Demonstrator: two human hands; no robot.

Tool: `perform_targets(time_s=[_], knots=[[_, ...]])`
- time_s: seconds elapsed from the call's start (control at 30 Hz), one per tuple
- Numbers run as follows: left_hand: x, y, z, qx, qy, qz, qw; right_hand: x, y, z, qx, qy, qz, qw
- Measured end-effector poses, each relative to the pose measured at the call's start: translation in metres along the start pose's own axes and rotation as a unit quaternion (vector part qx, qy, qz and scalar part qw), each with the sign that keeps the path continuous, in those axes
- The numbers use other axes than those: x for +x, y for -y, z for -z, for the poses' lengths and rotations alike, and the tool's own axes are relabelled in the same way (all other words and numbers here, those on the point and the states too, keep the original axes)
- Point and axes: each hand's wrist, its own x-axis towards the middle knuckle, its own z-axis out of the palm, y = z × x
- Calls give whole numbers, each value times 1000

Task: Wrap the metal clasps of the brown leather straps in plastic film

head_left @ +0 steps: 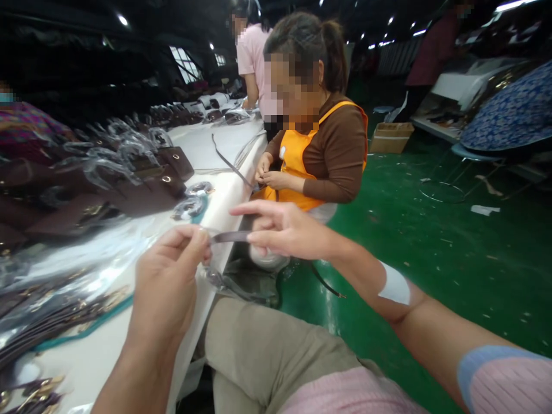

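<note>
A dark narrow strap (232,236) stretches between my two hands, above the near edge of the white table. At its left end my left hand (175,267) is closed, thumb and fingers pinching the strap along with what looks like clear plastic. My right hand (280,230) grips the other end between thumb and fingers, its index finger stretched out to the left. A dark strap end (328,283) hangs below my right wrist, over the green floor; whether it belongs to the same strap is hidden.
Dark handbags (175,164) with plastic-wrapped handles crowd the white table (200,144). Bundled straps (47,310) lie at the lower left. A person in an orange apron (297,155) sits just ahead, handling something small. Farther back are other people, a cardboard box (391,138) and a stool (478,152).
</note>
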Motion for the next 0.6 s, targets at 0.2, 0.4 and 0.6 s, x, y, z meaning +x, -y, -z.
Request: perform_targets(time_s=[0.2,0.4,0.6], knots=[[18,-35,-5,23,-9,-17,1000,27,18,8,-23,67,25,997],[38,-45,19,5,-56,-123,991,3,39,23,-47,5,131,990],[27,-48,-9,55,-8,-85,995,35,34,7,-98,7,119,988]])
